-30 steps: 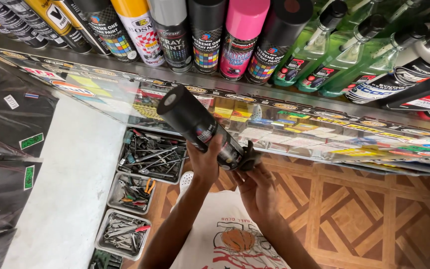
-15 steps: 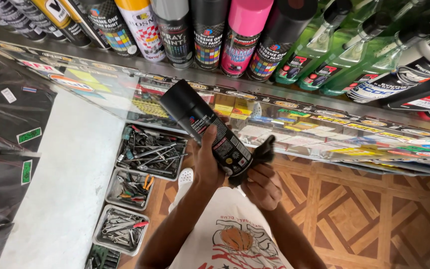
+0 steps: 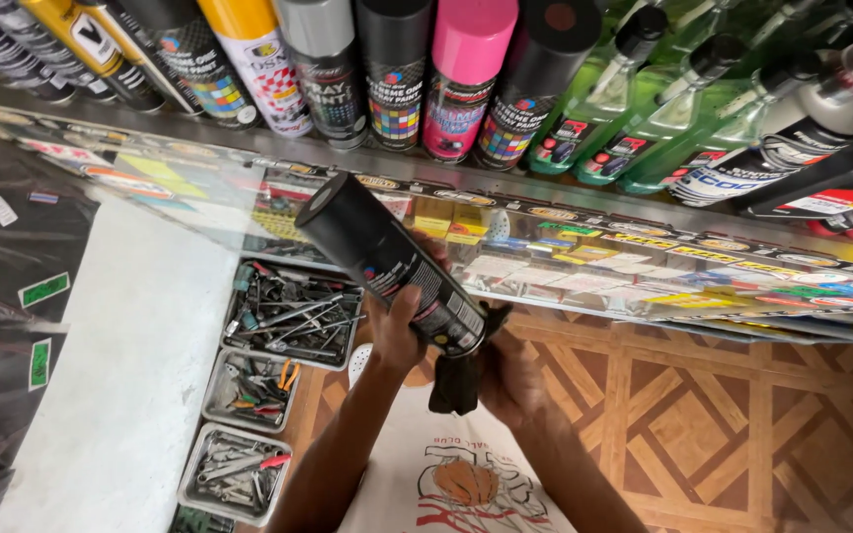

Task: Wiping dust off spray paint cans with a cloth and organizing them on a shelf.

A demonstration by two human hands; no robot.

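My left hand [image 3: 399, 331] grips a black spray can [image 3: 387, 259] around its lower half. The can is tilted, with its black cap pointing up and to the left. My right hand [image 3: 512, 380] holds a dark cloth [image 3: 458, 380] against the can's bottom end. Both hands are raised in front of my chest, just below a shelf edge. Part of my right hand is hidden behind the cloth and the can.
A shelf [image 3: 367, 163] above carries a row of spray cans with coloured caps [image 3: 466, 79] and green bottles [image 3: 663, 118]. Metal trays of tools [image 3: 298, 316] stand on the floor at left. A patterned tile floor [image 3: 733, 424] lies at right.
The can has tipped more upright and moved slightly right. My right hand has shifted with the cloth from the can's side to under its bottom end.
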